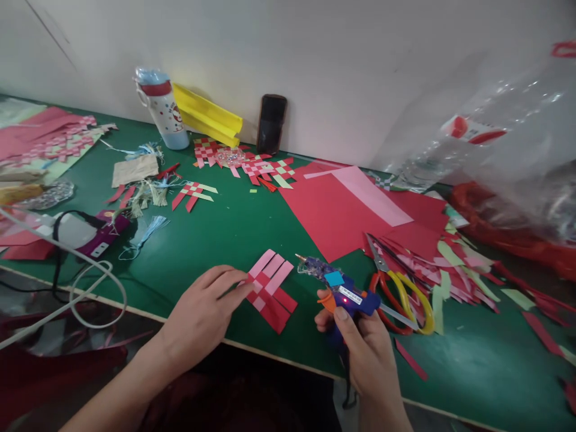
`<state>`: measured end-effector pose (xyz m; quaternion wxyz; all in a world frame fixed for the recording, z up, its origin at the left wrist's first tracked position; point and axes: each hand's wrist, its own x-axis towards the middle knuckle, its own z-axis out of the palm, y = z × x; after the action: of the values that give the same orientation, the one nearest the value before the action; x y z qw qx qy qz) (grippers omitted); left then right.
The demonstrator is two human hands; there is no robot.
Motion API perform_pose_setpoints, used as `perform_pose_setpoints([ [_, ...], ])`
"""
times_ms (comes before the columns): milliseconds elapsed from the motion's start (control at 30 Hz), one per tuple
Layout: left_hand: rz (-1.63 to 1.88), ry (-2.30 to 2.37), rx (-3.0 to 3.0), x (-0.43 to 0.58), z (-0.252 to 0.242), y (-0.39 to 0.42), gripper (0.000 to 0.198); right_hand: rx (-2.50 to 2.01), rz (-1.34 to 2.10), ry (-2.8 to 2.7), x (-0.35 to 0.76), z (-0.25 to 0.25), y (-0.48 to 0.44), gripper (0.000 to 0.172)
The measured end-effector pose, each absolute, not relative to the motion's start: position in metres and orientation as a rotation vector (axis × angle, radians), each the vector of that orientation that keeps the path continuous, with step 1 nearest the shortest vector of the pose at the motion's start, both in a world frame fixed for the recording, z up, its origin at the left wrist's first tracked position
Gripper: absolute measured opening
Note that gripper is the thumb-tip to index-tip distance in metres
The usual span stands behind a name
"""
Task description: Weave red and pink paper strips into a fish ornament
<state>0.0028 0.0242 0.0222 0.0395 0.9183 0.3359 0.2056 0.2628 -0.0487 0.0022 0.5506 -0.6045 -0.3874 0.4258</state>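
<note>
My left hand (204,312) has its fingers together, with the tips at the left edge of a small woven paper piece (270,288) of red and pink strips. The thumb is hidden beneath the hand. Loose pink strips point away at the far side of the piece, and red ones stick out on the right. My right hand (360,342) is wrapped round the handle of a blue hot glue gun (348,294) with an orange trigger and a small red light. Its nozzle points left, just above and right of the weave, apart from it. A clear glue stick juts from the back.
Scissors (405,300) with red and yellow handles lie right of the glue gun, by heaped paper scraps (468,270). Red sheets (355,210) lie behind. Further left are a blue tassel (146,237), finished weaves (193,193), a bottle (164,111), a phone (271,123) and white cables (96,264).
</note>
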Motion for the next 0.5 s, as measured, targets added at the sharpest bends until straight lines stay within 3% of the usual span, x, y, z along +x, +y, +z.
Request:
perform_pose_setpoints([
  [500,0.561,0.809,2.673,0.008,0.014,0.026,0.026,-1.398,1.01,-0.899,0.258,0.017,-0.067,0.032],
])
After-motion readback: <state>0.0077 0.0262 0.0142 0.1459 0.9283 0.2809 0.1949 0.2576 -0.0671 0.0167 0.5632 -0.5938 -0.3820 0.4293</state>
